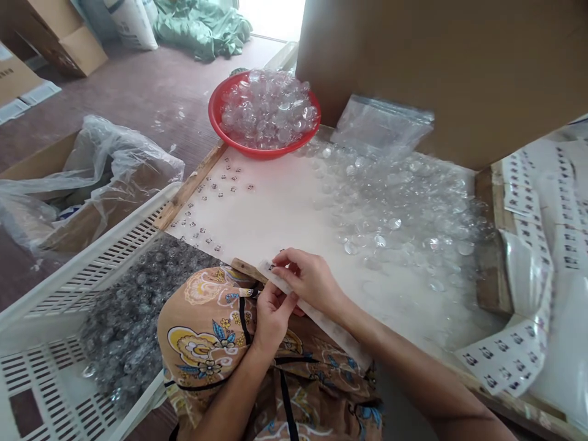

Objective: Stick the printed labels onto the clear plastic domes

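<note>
Both hands meet over the lap at the table's front edge. My left hand [274, 316] is closed on a long white paper strip [333, 331], thumb on top. Just above it, my right hand [310, 278] pinches the strip's upper end, where a small dark print shows. The strip trails down to the right beneath my right forearm. Small panda-like prints [202, 231] are scattered on the white tabletop [275, 214] at the left. Many clear round pieces [395, 224] lie loose across its right half.
A red basin [265, 153] heaped with clear pieces stands at the table's back. A white crate [92, 269] holding many pieces is at the left. Printed sheets [503, 361] hang at the right, beside a wooden edge [489, 245]. Clear bags [383, 125] lean against cardboard [413, 67].
</note>
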Demonstrator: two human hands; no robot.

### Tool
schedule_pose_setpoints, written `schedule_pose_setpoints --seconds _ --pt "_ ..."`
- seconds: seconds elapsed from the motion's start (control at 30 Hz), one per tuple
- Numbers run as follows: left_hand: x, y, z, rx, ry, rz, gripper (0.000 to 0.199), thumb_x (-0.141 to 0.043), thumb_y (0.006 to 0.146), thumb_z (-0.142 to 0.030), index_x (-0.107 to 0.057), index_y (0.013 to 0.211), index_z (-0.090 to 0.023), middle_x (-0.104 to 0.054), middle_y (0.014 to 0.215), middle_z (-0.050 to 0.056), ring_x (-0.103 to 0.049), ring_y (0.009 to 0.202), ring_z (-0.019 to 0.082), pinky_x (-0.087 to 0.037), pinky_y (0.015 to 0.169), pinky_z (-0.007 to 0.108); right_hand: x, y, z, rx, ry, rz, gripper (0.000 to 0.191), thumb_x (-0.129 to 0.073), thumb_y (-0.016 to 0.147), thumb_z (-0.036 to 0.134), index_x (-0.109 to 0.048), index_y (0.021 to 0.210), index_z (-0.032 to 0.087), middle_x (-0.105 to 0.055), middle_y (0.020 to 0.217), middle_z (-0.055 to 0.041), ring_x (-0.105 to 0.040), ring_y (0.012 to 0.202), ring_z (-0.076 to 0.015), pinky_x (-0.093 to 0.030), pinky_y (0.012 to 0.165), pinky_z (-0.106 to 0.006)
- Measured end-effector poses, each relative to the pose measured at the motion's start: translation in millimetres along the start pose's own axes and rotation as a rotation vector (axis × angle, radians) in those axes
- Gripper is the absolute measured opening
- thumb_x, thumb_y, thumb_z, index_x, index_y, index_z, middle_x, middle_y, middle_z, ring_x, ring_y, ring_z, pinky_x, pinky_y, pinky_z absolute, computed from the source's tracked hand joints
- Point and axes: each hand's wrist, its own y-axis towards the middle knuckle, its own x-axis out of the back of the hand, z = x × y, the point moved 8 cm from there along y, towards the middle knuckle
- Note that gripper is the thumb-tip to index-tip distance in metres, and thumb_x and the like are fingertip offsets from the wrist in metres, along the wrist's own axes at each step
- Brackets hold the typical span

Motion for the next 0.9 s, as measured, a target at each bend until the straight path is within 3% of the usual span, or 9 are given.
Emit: schedule_pose_setpoints --seconds 0.1,0.2,0.33,0.43,0.5,0.9 --pt "1.1 0.6 -1.1 -0.02 -0.006 -0.015 0.03 -0.079 0.073 -0.036 -0.062 0.086 -0.015 -0.061 0.065 -0.003 -0.056 0.049 0.01 -0.052 0.047 0.022 3.8 -8.7 14.2 0.108 -0.101 -0.122 0.012 -0.055 0.091 0.02 -0.067 0.089 0.022 -0.07 0.092 -0.005 -0.065 0.083 -0.0164 -0.05 0.073 -0.028" --pt "1.0 -0.3 -2.9 -0.009 0.001 -0.039 0.03 -0.08 0.071 -0.036 -0.062 0.083 -0.015 -0.063 0.067 -0.002 -0.058 0.054 0.011 -0.053 0.048 0.022 26.8 -8.5 8.8 0.133 0.017 -0.207 0.011 -0.057 0.09 0.023 -0.067 0.085 0.022 -0.067 0.103 -0.0074 -0.064 0.092 -0.0174 -0.051 0.077 -0.029" --pt "-1.1 -1.9 -3.2 0.035 0.036 -0.034 0.031 -0.078 0.071 -0.038 -0.062 0.084 -0.015 -0.066 0.073 0.001 -0.062 0.06 0.014 -0.056 0.048 0.025 59.0 3.1 -50.9 -0.156 0.178 -0.232 0.015 -0.063 0.084 0.034 -0.062 0.079 0.02 -0.06 0.069 -0.0003 -0.054 0.062 -0.0129 -0.045 0.056 -0.025" --pt "-0.6 -1.9 -3.4 0.04 0.047 -0.039 0.029 -0.077 0.071 -0.037 -0.061 0.08 -0.016 -0.065 0.071 0.001 -0.062 0.06 0.015 -0.057 0.048 0.026 57.2 4.9 -92.8 -0.327 0.153 -0.108 0.019 -0.063 0.08 0.039 -0.061 0.077 0.02 -0.057 0.064 0.0013 -0.049 0.056 -0.012 -0.04 0.052 -0.025" --pt "-0.5 -1.4 -2.9 0.042 0.048 -0.038 0.028 -0.077 0.071 -0.037 -0.06 0.079 -0.016 -0.064 0.071 0.001 -0.062 0.061 0.015 -0.057 0.048 0.026 51.5 2.8 -107.4 -0.377 0.121 -0.057 0.019 -0.062 0.077 0.039 -0.061 0.076 0.02 -0.058 0.065 0.001 -0.049 0.056 -0.0122 -0.039 0.052 -0.026" --pt "-0.5 -1.1 -1.2 0.041 0.048 -0.033 0.029 -0.077 0.071 -0.038 -0.06 0.079 -0.016 -0.064 0.071 0.001 -0.061 0.061 0.014 -0.057 0.048 0.025 39.1 6.0 -100.6 -0.347 -0.102 -0.04 0.009 -0.059 0.077 0.029 -0.061 0.074 0.02 -0.06 0.066 0.0009 -0.052 0.06 -0.0133 -0.039 0.059 -0.026"
